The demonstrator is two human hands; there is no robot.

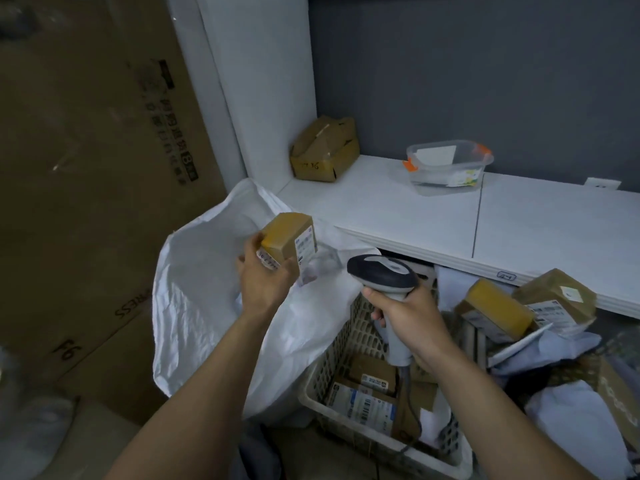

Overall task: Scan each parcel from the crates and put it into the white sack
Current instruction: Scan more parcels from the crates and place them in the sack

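Note:
My left hand [264, 276] grips a small brown cardboard parcel [289, 240] with white labels, held above the open mouth of the white sack [204, 289]. To the right, my right hand [407, 318] holds a grey and black barcode scanner [382, 273] by its handle, its head turned toward the parcel. Below the scanner stands a beige perforated crate [346, 344] holding several labelled parcels [367, 403]. A second heap of boxes [498, 311] and soft mailers fills the right side.
A white shelf [433, 216] runs behind the crates, carrying a taped brown box [325, 150] and a clear plastic tub [448, 166]. Large cardboard sheets [86, 185] lean at the left. A white pillar [256, 81] rises behind the sack.

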